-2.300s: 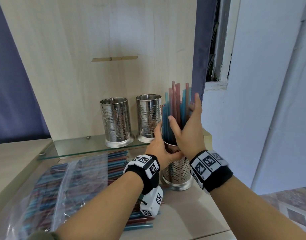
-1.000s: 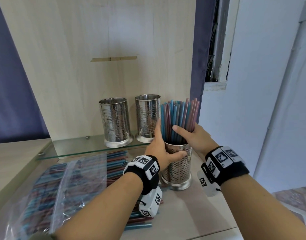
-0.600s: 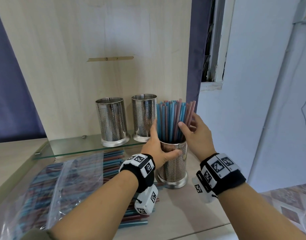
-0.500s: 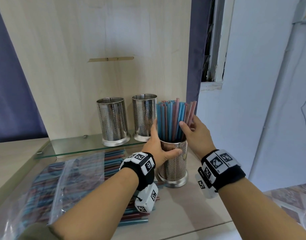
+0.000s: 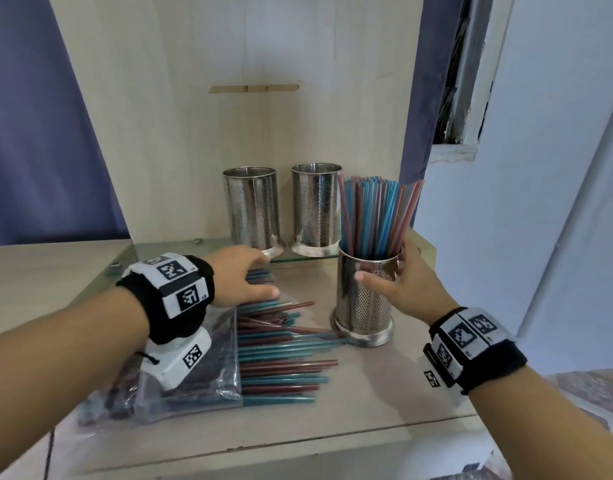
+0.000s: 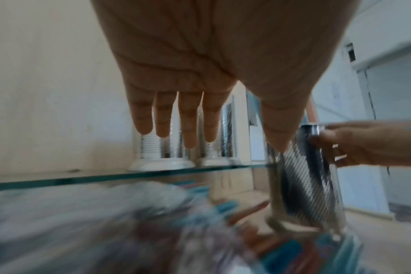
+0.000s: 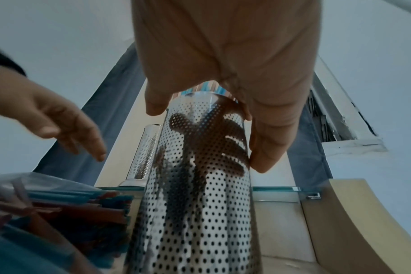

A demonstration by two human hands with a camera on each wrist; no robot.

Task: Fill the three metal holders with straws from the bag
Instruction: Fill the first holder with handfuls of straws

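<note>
Two empty perforated metal holders (image 5: 253, 206) (image 5: 317, 206) stand side by side on a glass shelf (image 5: 180, 249). A third holder (image 5: 365, 306), packed with upright blue and red straws (image 5: 374, 216), stands on the wooden table just in front. My right hand (image 5: 381, 268) grips that holder near its rim, thumb on the near side and fingers behind; the right wrist view shows the holder (image 7: 200, 185) between them. My left hand (image 5: 263, 275) hovers open, fingers (image 6: 188, 129) straight, over loose straws (image 5: 277, 355) spilling from the clear plastic bag (image 5: 194, 382).
A wooden back panel (image 5: 229, 116) rises behind the shelf. The table's front edge (image 5: 298, 441) is close to me, and its right end stops beside a pale blue wall (image 5: 540, 202). A low wooden counter (image 5: 38, 271) lies to the left.
My left hand has let go of the filled holder and swung left over the loose straws. My right hand has dropped from the straw tops to grip the holder near its rim.
</note>
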